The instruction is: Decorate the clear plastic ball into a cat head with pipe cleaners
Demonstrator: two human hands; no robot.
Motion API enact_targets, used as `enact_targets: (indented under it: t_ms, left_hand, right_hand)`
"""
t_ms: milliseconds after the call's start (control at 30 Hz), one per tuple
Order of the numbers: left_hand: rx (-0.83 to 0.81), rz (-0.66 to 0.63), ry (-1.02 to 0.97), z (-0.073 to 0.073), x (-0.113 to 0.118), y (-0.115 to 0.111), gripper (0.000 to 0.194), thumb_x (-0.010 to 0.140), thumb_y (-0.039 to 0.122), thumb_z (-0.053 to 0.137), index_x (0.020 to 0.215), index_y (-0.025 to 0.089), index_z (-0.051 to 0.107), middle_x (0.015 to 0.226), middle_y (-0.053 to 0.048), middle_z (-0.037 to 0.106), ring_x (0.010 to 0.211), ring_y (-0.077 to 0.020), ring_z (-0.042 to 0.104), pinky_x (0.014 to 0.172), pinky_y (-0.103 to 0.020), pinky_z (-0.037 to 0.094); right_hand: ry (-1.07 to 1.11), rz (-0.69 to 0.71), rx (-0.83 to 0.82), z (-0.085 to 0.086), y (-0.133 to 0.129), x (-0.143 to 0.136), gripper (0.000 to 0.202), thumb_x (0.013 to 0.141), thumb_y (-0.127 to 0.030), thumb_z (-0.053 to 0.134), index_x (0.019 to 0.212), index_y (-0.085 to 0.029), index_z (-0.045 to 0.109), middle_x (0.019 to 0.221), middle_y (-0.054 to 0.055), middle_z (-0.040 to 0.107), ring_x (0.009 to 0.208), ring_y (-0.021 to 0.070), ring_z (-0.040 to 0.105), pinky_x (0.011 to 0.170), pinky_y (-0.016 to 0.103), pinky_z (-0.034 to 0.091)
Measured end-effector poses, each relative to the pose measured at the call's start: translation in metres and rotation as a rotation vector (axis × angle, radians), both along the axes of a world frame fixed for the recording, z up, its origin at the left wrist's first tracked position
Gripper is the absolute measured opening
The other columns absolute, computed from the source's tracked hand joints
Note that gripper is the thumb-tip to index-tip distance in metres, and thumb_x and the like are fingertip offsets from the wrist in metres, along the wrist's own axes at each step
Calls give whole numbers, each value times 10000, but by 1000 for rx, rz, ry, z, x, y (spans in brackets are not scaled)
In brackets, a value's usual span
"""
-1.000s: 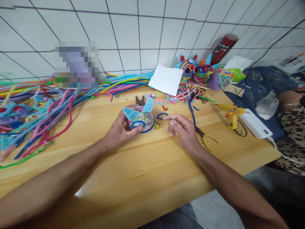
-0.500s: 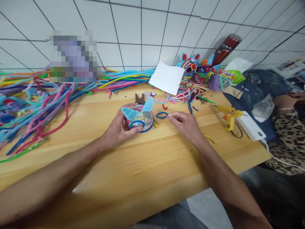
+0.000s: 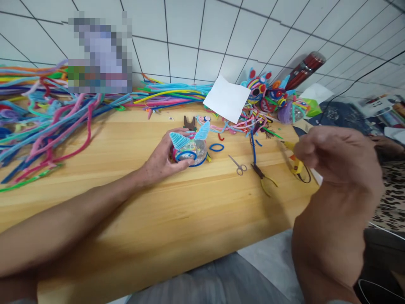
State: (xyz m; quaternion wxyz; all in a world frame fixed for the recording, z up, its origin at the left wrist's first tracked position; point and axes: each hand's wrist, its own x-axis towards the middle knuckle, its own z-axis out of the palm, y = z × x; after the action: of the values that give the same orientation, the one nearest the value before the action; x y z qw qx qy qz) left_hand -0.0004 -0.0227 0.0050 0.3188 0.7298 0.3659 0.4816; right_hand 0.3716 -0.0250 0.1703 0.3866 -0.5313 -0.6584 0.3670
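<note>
My left hand [image 3: 164, 159] is wrapped round a clear, rounded craft head [image 3: 200, 152] that rests on the table. Two light-blue pipe-cleaner ears stand up from it, and blue loops trim its near side. Just right of the head lies a separate blue pipe-cleaner ring [image 3: 217, 150]. My right hand [image 3: 341, 162] is raised close to the camera at the right, fingers curled together; whatever is between them is hidden. Behind it, partly covered, is a yellow hot glue gun [image 3: 296, 165]. Small scissors [image 3: 238, 164] and yellow-handled pliers [image 3: 262, 176] lie between my hands.
Pipe cleaners [image 3: 57, 139] spread over the left and along the wall. Dark-jawed pliers [image 3: 190, 123] lie behind the craft head. White paper [image 3: 226, 99], finished colourful heads [image 3: 256, 90] and a red cylinder [image 3: 305, 69] stand at the back. Another person's leopard-print clothing [image 3: 390, 190] shows at right.
My right hand has lifted from beside the blue ring, up and right toward the camera, uncovering the scissors and yellow-handled pliers. My left hand stays on the craft head. The view has shifted slightly.
</note>
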Motion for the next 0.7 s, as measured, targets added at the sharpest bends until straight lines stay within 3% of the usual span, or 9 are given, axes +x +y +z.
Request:
enact_targets:
  t_ms: [67, 133, 233, 333, 400, 467, 567, 700]
  left_hand:
    - [-8, -4, 0, -1, 0, 1, 695, 894, 478, 858, 1472, 255, 545, 1515, -146, 608, 1413, -320, 638, 1196, -490, 555]
    - [-4, -12, -2, -2, 1, 2, 703, 893, 468, 853, 1480, 248, 534, 1520, -150, 600, 1418, -318, 631, 1207, -492, 543]
    - [5, -16, -10, -4, 3, 5, 705, 888, 458, 846, 1477, 236, 527, 1510, -154, 598, 1412, -323, 629, 1218, -508, 526]
    - [19, -10, -19, -5, 4, 8, 712, 873, 468, 850, 1461, 228, 529, 1470, -156, 621, 1383, -332, 636, 1209, -533, 519]
    - [25, -16, -25, -7, 5, 9, 714, 872, 476, 846, 1458, 227, 524, 1463, -157, 628, 1379, -334, 631, 1199, -541, 520]
    - [26, -23, -30, -8, 6, 10, 702, 878, 476, 836, 1453, 226, 520, 1462, -158, 629, 1369, -331, 633, 1180, -541, 532]
    - [43, -17, -27, -8, 8, 11, 692, 874, 466, 833, 1437, 212, 522, 1443, -164, 630, 1362, -333, 632, 1175, -542, 533]
    - [72, -20, -10, -6, 8, 11, 669, 874, 474, 824, 1409, 199, 531, 1455, -179, 620, 1376, -346, 618, 1188, -554, 514]
  right_hand:
    - [64, -33, 60, -4, -5, -17, 456, 822, -592, 859, 600, -272, 621, 475, -55, 448, 430, 123, 350, 458, 311, 281]
    - [-116, -95, 161, -23, -10, -43, 283, 824, -463, 881, 748, -256, 703, 615, -42, 576, 526, 127, 468, 538, 308, 380]
    - [-307, 39, 259, -65, -20, -85, 147, 909, -374, 792, 972, -246, 753, 801, -1, 695, 658, 167, 603, 653, 335, 496]
    - [-498, 84, 428, -99, -31, -114, 222, 921, -315, 791, 1115, -228, 729, 1021, 77, 755, 851, 239, 692, 815, 397, 566]
    - [-596, 77, 505, -110, -36, -125, 266, 935, -316, 787, 1167, -216, 707, 1104, 123, 757, 977, 295, 709, 889, 439, 574]
    - [-657, 66, 544, -116, -36, -132, 236, 957, -332, 771, 1151, -218, 698, 1083, 134, 760, 1021, 322, 710, 910, 455, 570]
    - [-631, 100, 546, -117, -29, -137, 65, 992, -294, 710, 999, -233, 690, 918, 87, 751, 891, 275, 709, 826, 405, 558]
    - [-486, 111, 522, -98, -10, -125, 153, 935, -211, 664, 794, -254, 623, 758, 17, 696, 696, 193, 632, 696, 343, 513]
